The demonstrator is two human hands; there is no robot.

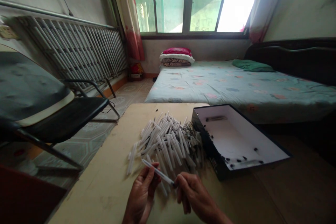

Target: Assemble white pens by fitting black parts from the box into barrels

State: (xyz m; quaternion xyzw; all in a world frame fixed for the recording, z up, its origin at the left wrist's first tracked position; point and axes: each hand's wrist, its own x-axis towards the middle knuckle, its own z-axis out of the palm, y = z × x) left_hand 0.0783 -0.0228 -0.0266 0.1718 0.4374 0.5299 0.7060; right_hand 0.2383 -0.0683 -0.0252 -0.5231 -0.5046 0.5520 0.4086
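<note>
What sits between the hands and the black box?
Head view: the pile of white pens lies between the hands and the box, on the tan tabletop.

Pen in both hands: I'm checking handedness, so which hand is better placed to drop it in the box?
Right hand, probably: it pinches the pen at its tip and is nearer the box.
</note>
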